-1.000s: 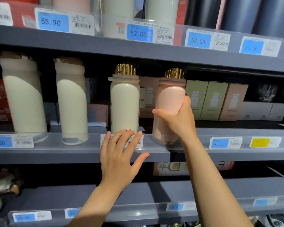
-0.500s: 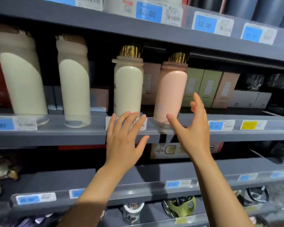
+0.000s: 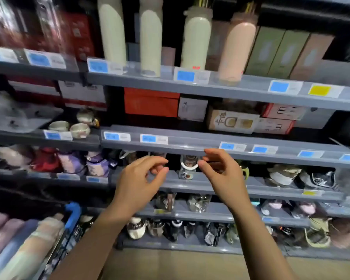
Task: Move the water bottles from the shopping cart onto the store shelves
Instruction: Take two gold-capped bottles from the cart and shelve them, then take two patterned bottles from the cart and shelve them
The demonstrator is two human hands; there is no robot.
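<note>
- fingers (image 3: pixel 160 165) of the left hand (image 3: pixel 137 186) hang loosely curled and hold nothing; the right hand (image 3: pixel 223 176) does the same, thumb and fingertips near each other but empty.
- both hands float side by side, apart, in front of the lower shelves (image 3: pixel 210 150).
- pink bottle (image 3: pixel 233 47) stands upright on the upper shelf (image 3: pixel 240 91), at the front edge, just right of a cream bottle (image 3: pixel 194 39).
- its body is a smooth matte cylinder with a rounded shoulder, a paler collar and a gold cap that the frame cuts off.
- two taller cream bottles (image 3: pixel 129 33) stand further left on the same shelf, plain and rounded at the top.
- more bottles (image 3: pixel 18 239) lie on their sides in the cart (image 3: pixel 71 217) at lower left: pastel pink, lilac and peach tubes with a soft sheen; the cart has a blue plastic corner and dark wire sides.
- cardboard boxes (image 3: pixel 281 53) in green and tan stand behind the pink bottle.
- shelves are grey metal with clear plastic strips carrying blue and yellow price tags (image 3: pixel 185 75); print is too blurred to read.
- lower shelves hold small cups and wrapped goods, blurred.
</note>
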